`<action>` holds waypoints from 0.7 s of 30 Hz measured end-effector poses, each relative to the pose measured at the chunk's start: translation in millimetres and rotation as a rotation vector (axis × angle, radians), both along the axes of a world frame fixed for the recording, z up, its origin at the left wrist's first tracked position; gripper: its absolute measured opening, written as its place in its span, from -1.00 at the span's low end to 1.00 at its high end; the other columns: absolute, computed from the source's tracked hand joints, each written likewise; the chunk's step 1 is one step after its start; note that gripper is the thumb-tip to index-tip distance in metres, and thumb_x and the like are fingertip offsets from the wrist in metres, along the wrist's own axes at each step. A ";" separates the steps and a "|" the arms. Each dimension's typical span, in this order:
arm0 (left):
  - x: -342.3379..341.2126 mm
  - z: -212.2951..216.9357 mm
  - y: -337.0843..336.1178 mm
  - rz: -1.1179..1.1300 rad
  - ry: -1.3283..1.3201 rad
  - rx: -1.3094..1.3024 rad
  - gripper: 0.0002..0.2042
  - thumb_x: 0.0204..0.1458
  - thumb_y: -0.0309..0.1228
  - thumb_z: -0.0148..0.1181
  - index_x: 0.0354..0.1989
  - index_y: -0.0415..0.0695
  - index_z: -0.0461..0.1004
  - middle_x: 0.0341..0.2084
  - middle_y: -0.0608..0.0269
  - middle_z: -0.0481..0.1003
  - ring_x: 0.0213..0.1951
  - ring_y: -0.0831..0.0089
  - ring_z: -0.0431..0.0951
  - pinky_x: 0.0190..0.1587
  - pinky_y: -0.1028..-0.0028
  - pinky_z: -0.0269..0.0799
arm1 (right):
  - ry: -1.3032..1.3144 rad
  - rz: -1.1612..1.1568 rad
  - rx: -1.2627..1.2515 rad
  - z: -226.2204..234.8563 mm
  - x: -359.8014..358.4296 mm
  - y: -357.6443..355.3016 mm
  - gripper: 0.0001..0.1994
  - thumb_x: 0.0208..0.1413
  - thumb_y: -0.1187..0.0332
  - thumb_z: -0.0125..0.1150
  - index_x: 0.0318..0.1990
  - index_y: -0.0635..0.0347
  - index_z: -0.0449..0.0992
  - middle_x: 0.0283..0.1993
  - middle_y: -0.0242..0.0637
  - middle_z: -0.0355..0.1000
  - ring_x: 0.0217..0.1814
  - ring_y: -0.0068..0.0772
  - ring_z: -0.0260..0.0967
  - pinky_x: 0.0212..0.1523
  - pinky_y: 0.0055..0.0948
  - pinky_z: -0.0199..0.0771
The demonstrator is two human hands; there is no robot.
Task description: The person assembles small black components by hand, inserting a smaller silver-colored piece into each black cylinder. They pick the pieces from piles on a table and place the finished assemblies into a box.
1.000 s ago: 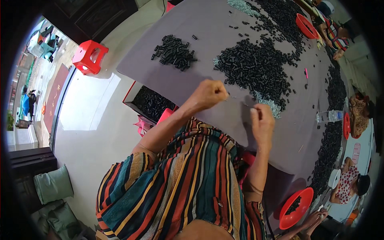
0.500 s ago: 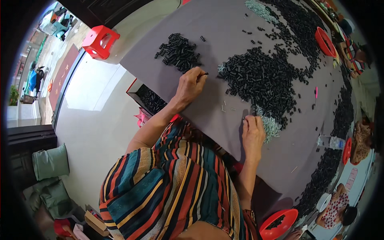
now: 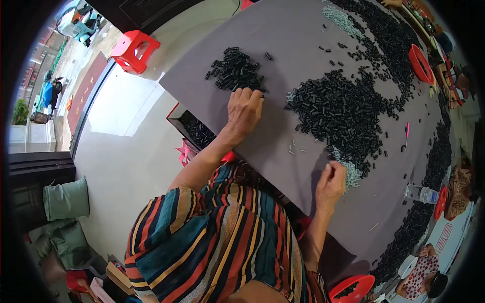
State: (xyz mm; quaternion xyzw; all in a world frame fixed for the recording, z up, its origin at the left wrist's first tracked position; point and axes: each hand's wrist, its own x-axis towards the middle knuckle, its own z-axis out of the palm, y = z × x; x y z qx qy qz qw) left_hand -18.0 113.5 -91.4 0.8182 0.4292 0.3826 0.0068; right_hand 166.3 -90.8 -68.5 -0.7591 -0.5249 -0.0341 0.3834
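My left hand is closed at the near edge of a small heap of black cylindrical pieces. A bit of a small black cylinder shows at its fingertips. Over on the right, my right hand is pinched beside a pile of small pale green springs; what lies between its fingertips is too small to make out. Just beyond that hand spreads a large heap of black cylinders. A few loose springs lie on the grey tabletop between my hands.
Below the table's left edge is a box of black pieces. Red bowls sit along the far right, another red bowl nearer me. A pink stick and clear bottle lie rightward. Another person is at lower right.
The whole view has shifted slightly. My left hand has come closer to the small black heap, its knuckles turned upward. My right hand has drawn back a little toward me from the springs.
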 end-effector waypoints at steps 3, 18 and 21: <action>6.8 8.3 -8.7 -0.028 -0.022 0.030 -0.85 -0.22 -0.48 0.19 -0.40 -0.11 0.44 -0.48 0.23 0.34 -0.35 0.27 0.33 -0.29 0.35 0.23 | 0.011 -0.084 0.078 4.4 1.3 -1.8 -0.90 0.05 0.55 0.03 -0.26 0.33 0.37 -0.37 -0.15 0.33 -0.40 -0.24 0.33 -0.38 -0.39 0.36; 53.0 -4.7 12.5 -0.465 0.047 -0.083 -0.86 -0.20 -0.59 0.07 -0.40 -0.17 0.35 -0.46 0.12 0.33 -0.33 0.14 0.32 -0.26 0.28 0.25 | -0.034 -0.051 0.117 3.3 -1.2 -12.7 -0.88 0.01 0.61 0.04 -0.26 0.30 0.40 -0.35 -0.18 0.36 -0.39 -0.29 0.34 -0.36 -0.43 0.36; 58.8 -3.7 20.1 -0.455 0.098 -0.122 -0.87 -0.20 -0.56 0.08 -0.42 -0.16 0.34 -0.47 0.10 0.34 -0.34 0.11 0.33 -0.26 0.26 0.26 | -0.017 0.010 0.114 3.5 -0.8 -11.6 -0.86 -0.02 0.65 0.03 -0.27 0.35 0.37 -0.36 -0.09 0.34 -0.36 -0.13 0.33 -0.34 -0.34 0.36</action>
